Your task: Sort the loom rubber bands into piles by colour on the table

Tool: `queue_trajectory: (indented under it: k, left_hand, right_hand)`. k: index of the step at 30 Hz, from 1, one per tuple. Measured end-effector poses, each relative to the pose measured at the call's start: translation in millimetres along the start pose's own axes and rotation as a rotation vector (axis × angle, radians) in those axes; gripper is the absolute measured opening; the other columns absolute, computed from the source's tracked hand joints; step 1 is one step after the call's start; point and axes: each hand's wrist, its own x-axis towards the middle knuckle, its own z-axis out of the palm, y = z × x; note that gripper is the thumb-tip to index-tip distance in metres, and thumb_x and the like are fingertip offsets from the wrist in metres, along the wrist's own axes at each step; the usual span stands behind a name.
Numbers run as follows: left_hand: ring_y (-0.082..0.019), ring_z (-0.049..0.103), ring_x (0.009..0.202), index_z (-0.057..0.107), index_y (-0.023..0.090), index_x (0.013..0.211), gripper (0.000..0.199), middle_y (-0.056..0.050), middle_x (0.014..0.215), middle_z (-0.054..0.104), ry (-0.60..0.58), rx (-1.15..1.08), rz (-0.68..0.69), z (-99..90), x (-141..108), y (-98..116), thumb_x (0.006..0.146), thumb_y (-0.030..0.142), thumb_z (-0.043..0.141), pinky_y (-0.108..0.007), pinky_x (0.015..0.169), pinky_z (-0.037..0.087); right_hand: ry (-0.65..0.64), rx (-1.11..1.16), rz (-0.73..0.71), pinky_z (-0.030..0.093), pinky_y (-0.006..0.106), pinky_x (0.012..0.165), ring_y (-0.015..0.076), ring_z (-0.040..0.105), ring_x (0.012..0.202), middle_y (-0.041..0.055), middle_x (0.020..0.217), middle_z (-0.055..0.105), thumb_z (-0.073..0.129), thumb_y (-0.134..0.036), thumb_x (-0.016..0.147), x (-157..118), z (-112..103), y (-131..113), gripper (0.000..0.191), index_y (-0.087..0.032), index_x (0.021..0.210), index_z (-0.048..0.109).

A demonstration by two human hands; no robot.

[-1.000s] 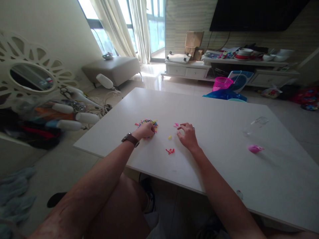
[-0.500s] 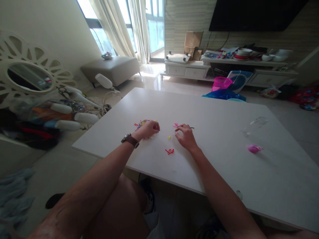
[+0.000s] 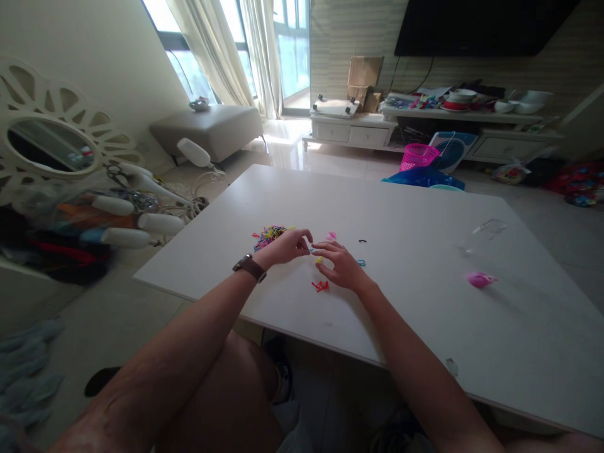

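My left hand (image 3: 289,245), with a watch on its wrist, pinches a small blue clip-like piece (image 3: 310,251) between thumb and finger. Partly behind that hand lies a pile of small mixed-colour pieces (image 3: 270,236), too small to name surely. My right hand (image 3: 342,267) is open, its fingertips close to the blue piece; I cannot tell whether they touch it. Around the right hand are red pieces (image 3: 320,286), yellow pieces (image 3: 319,259) partly under its fingers, pink pieces (image 3: 331,236), a black piece (image 3: 362,241) and a blue loop-shaped piece (image 3: 361,263).
The white table (image 3: 406,314) carries a clear container (image 3: 484,234) and a pink-purple object (image 3: 480,280) on the right. A small clear item (image 3: 452,366) lies by the near edge. Beyond the table stand a pink basket (image 3: 418,157) and a low cabinet (image 3: 337,132).
My left hand has moved slightly right, away from the pile. My right hand has shifted left towards it, uncovering the black piece and the blue loop-shaped piece.
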Motion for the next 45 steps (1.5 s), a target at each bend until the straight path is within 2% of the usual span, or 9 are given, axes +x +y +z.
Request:
queue_trajectory:
  k: [5,11,15,18,21,26,31,41,45]
  left_hand:
    - [-0.015,0.065,0.074,0.051,0.016,0.127,0.047,-0.003,0.081,0.072,0.004,-0.022,0.040,1.5,0,-3,0.083,0.027,0.065,-0.025,0.069,0.047]
    - [-0.015,0.067,0.077,0.051,0.016,0.131,0.051,-0.004,0.086,0.074,0.008,-0.018,0.025,3.3,1,-2,0.082,0.023,0.064,-0.025,0.071,0.049]
    - [-0.015,0.067,0.079,0.062,0.016,0.116,0.037,-0.005,0.089,0.075,0.056,0.049,-0.044,-1.6,2,-8,0.079,0.020,0.063,-0.024,0.070,0.051]
    - [-0.014,0.066,0.074,0.069,0.016,0.101,0.027,-0.004,0.083,0.073,0.110,0.121,-0.135,-9.1,1,-17,0.075,0.016,0.062,-0.023,0.066,0.050]
    - [-0.016,0.065,0.071,0.072,0.015,0.090,0.024,-0.004,0.079,0.072,0.120,0.182,-0.198,-16.3,-1,-27,0.068,0.014,0.063,-0.024,0.064,0.049]
    - [-0.019,0.065,0.073,0.073,0.016,0.075,0.014,-0.004,0.075,0.072,0.101,0.262,-0.299,-23.1,-7,-35,0.062,0.021,0.070,-0.025,0.063,0.048]
    - [-0.020,0.065,0.074,0.075,0.018,0.073,0.012,-0.004,0.076,0.073,0.083,0.345,-0.374,-25.2,-11,-34,0.063,0.023,0.072,-0.025,0.063,0.047]
    - [-0.020,0.066,0.073,0.078,0.020,0.074,0.016,-0.003,0.076,0.074,0.053,0.342,-0.446,-24.1,-11,-37,0.061,0.017,0.070,-0.023,0.059,0.046]
    - [-0.020,0.065,0.071,0.076,0.019,0.072,0.013,-0.003,0.072,0.073,0.045,0.356,-0.412,-23.6,-10,-40,0.061,0.020,0.069,-0.024,0.059,0.046]
  right_hand:
    - [-0.026,-0.014,-0.027,0.041,0.050,0.109,0.0248,0.052,0.129,0.0064,0.133,0.064,0.063,-0.023,0.087,0,2,-3,0.032,-0.025,0.118,0.069]
    - [0.016,-0.003,0.013,0.048,0.041,0.101,0.0217,0.062,0.110,0.0059,0.110,0.072,0.059,-0.021,0.089,1,-4,4,0.022,-0.021,0.107,0.072]
    - [0.152,-0.030,0.234,0.052,0.032,0.085,0.0175,0.067,0.083,0.0061,0.095,0.073,0.058,-0.015,0.086,-5,-27,26,0.019,-0.018,0.095,0.074]
    - [0.211,-0.079,0.405,0.051,0.029,0.079,0.0163,0.067,0.076,0.0036,0.082,0.074,0.058,-0.011,0.080,-12,-43,45,0.019,-0.018,0.087,0.074]
    - [0.218,-0.096,0.505,0.051,0.028,0.077,0.0157,0.068,0.072,0.0012,0.077,0.074,0.060,-0.012,0.077,-18,-52,58,0.022,-0.020,0.092,0.074]
    - [0.160,-0.141,0.599,0.051,0.027,0.077,0.0164,0.068,0.073,0.0027,0.076,0.075,0.064,-0.015,0.073,-22,-58,64,0.015,-0.020,0.080,0.075]
    - [0.051,-0.205,0.610,0.047,0.024,0.070,0.0150,0.065,0.071,0.0017,0.075,0.073,0.064,-0.014,0.069,-25,-60,67,0.014,-0.020,0.073,0.075]
    - [-0.065,-0.166,0.626,0.043,0.022,0.062,0.0135,0.063,0.070,0.0013,0.077,0.073,0.062,-0.012,0.069,-21,-59,55,0.015,-0.020,0.076,0.072]
    - [-0.063,-0.175,0.627,0.042,0.022,0.063,0.0136,0.063,0.071,0.0011,0.078,0.072,0.061,-0.013,0.070,-20,-58,51,0.015,-0.021,0.079,0.071]
